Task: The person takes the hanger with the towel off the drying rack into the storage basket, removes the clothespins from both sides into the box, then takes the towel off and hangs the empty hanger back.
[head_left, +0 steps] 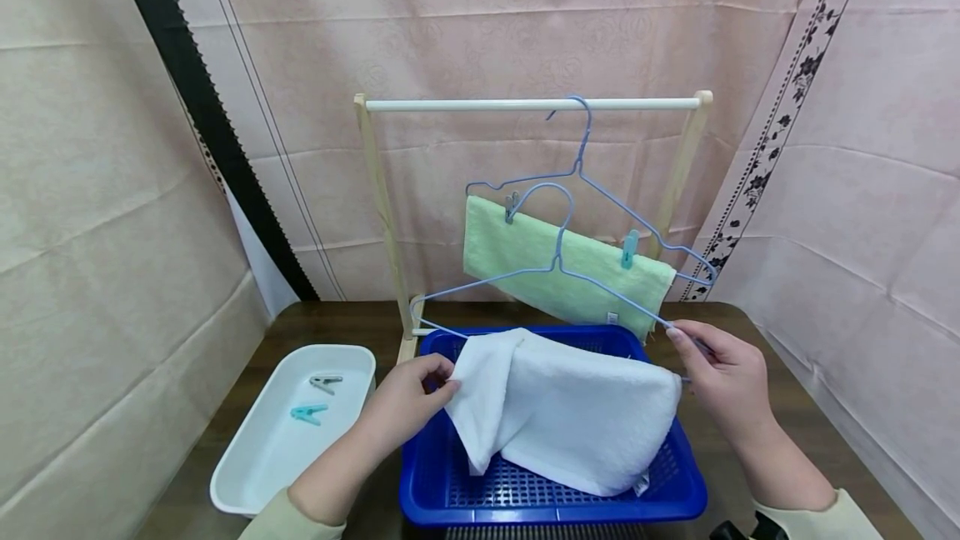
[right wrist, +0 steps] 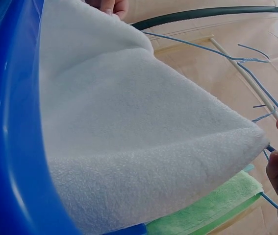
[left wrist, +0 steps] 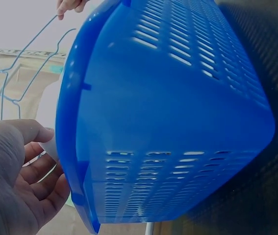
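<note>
A white towel (head_left: 577, 415) is draped over the lower bar of a blue wire hanger (head_left: 558, 261), just above a blue basket (head_left: 555, 515). At the towel's left edge, my left hand (head_left: 408, 402) pinches the cloth between thumb and fingers. My right hand (head_left: 723, 369) grips the hanger near its right corner. Behind, a second blue hanger (head_left: 581, 158) hooks over the white rail (head_left: 487, 105). It carries a green towel (head_left: 525, 261), fastened by a grey clothespin (head_left: 510, 208) and a teal clothespin (head_left: 629, 249).
Left of the basket, a white tray (head_left: 255, 448) holds a grey clothespin (head_left: 326, 383) and a teal clothespin (head_left: 308, 414). The rack's left post (head_left: 382, 207) and right post (head_left: 682, 173) stand behind on the brown table (head_left: 315, 319). Light cloth curtains (head_left: 562, 23) surround it.
</note>
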`<action>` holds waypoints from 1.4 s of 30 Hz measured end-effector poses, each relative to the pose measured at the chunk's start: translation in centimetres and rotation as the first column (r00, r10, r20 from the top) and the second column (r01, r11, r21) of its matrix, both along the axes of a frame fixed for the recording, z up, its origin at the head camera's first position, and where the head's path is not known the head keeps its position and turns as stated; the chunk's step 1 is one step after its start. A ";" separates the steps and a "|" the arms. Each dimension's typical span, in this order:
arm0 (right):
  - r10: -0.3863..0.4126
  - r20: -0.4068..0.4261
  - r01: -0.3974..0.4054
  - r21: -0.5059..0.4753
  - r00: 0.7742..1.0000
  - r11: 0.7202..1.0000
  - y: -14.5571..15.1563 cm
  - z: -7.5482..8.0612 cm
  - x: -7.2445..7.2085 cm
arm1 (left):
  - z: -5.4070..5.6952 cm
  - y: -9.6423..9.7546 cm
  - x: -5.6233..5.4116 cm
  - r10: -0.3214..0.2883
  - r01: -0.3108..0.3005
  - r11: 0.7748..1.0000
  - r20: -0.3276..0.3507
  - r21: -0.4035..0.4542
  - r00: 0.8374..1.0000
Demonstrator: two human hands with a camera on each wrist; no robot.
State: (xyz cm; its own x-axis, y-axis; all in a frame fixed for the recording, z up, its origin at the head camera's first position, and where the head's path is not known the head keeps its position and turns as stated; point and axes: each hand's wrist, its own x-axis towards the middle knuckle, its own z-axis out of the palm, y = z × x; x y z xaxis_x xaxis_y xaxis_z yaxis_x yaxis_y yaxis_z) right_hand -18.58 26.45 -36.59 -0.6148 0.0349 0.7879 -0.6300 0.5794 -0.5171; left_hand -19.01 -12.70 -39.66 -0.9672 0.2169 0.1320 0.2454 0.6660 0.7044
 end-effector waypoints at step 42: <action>-0.058 0.103 0.067 -0.087 0.993 0.994 0.1 -0.1 -0.5 | -0.9 -0.9 0.7 -0.045 0.044 0.998 -0.026 -0.040 0.999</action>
